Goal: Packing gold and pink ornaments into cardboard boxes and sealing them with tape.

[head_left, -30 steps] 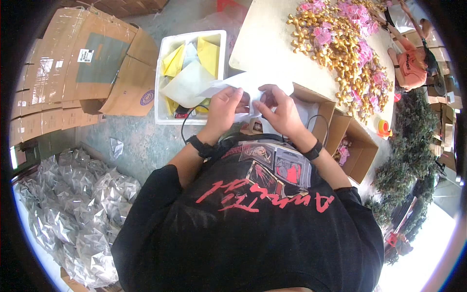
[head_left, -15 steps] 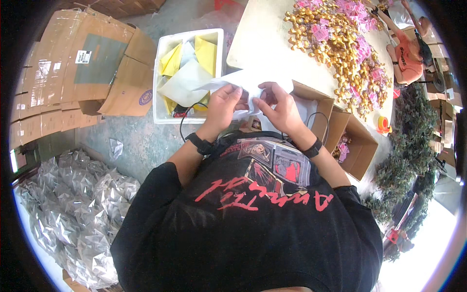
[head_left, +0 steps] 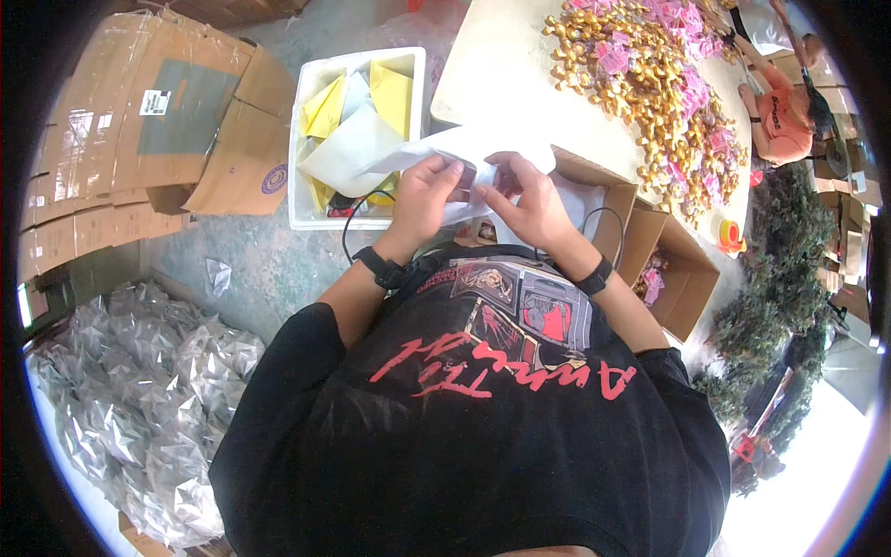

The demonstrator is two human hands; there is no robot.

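Both my hands are closed on a thin white sheet in front of my chest. My left hand pinches its near edge between thumb and fingers. Just beside it, my right hand grips a folded part of the same sheet with thumb and forefinger. The sheet bends away beyond my fingers, and one corner reaches left toward a white foam box. Inside that box lie yellow sheets and a pale sheet. My fingers hide part of the fold.
Gold pieces and pink packets cover part of the table. Cardboard boxes stand at my right. Silver star shapes pile up at left, below large cartons. A co-worker is at the far right, near dark green foliage.
The white sheet curves up more between my hands. My left fingers have shifted slightly along its edge, and both hands still grip it.
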